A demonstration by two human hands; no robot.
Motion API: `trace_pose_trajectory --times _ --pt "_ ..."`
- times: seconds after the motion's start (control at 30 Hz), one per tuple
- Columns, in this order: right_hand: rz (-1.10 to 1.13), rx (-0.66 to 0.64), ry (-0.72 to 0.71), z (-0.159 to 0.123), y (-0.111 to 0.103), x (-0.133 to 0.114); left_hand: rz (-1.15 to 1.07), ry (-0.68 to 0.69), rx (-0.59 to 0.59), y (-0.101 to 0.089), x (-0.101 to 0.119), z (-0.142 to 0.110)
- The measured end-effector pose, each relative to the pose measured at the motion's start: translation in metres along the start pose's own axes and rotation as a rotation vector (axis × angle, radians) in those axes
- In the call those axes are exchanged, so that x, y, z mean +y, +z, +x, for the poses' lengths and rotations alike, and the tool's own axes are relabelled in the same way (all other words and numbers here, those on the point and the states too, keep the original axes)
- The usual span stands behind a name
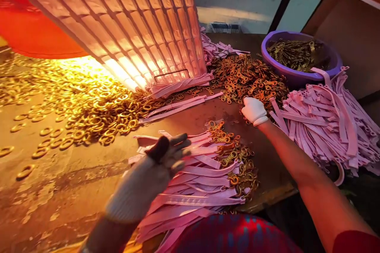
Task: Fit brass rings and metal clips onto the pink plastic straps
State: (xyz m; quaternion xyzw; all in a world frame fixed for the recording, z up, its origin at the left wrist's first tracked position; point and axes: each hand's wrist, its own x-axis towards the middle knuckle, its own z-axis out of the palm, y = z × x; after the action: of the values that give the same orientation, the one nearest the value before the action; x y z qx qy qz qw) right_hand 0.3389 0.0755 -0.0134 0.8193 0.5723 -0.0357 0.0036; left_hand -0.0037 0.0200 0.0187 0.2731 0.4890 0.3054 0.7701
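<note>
My left hand [166,158], in a knitted glove with darker fingers, hovers over a spread of pink straps [204,201]. Its fingers are stretched apart and nothing shows in them. Brass-coloured metal clasps [234,156] lie at the right ends of these straps. My right hand [254,111], in a white glove, is closed at the near edge of a heap of brass-coloured clasps [249,77]. Its back faces me, and whatever its fingertips may hold is hidden. Just right of it lies a big pile of pink straps [323,122].
Gold-coloured rings [109,106] are heaped on the left of the brown table [74,189]. A ribbed, glowing panel [142,19] stands behind them. A purple basin [299,73] with more metal pieces stands back right. Loose pink straps [184,106] lie mid-table.
</note>
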Motion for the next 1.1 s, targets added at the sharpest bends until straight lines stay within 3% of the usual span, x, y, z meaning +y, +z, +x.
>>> trace_pose_trajectory --times 0.1,0.2,0.3,0.43,0.53,0.6,0.63,0.7,0.8,0.93,1.1 --pt "-0.037 0.011 0.066 0.034 0.022 -0.006 -0.339 -0.191 -0.167 0.015 -0.001 0.006" --pt "-0.030 0.017 0.076 0.046 0.038 -0.007 -0.497 -0.197 -0.325 0.018 -0.004 0.008" --pt "-0.001 0.020 0.072 0.050 0.045 0.001 -0.552 -0.197 -0.374 0.013 -0.010 0.009" --pt "0.067 0.052 0.035 0.046 0.044 0.010 -0.592 -0.166 -0.349 0.010 -0.019 0.009" --pt "0.140 0.109 -0.037 0.018 0.037 0.004 -0.601 -0.083 -0.287 0.012 -0.023 0.006" --pt "0.236 0.149 -0.176 -0.017 0.031 -0.008 -0.594 -0.033 -0.257 0.016 -0.024 0.003" --pt "0.299 0.175 -0.279 -0.039 0.027 -0.016 -0.592 -0.007 -0.247 0.018 -0.024 0.001" --pt "0.564 0.344 -0.636 -0.084 0.018 -0.033 -0.584 0.040 -0.233 0.023 -0.024 -0.002" --pt "0.648 0.393 -0.894 -0.142 0.005 -0.062 -0.511 0.108 -0.216 0.033 -0.026 -0.006" --pt "0.667 0.338 -0.878 -0.175 -0.008 -0.086 -0.369 0.220 -0.257 0.046 -0.033 -0.013" --pt "0.728 0.292 -0.899 -0.177 -0.013 -0.080 -0.215 0.228 -0.348 0.050 -0.037 -0.028"
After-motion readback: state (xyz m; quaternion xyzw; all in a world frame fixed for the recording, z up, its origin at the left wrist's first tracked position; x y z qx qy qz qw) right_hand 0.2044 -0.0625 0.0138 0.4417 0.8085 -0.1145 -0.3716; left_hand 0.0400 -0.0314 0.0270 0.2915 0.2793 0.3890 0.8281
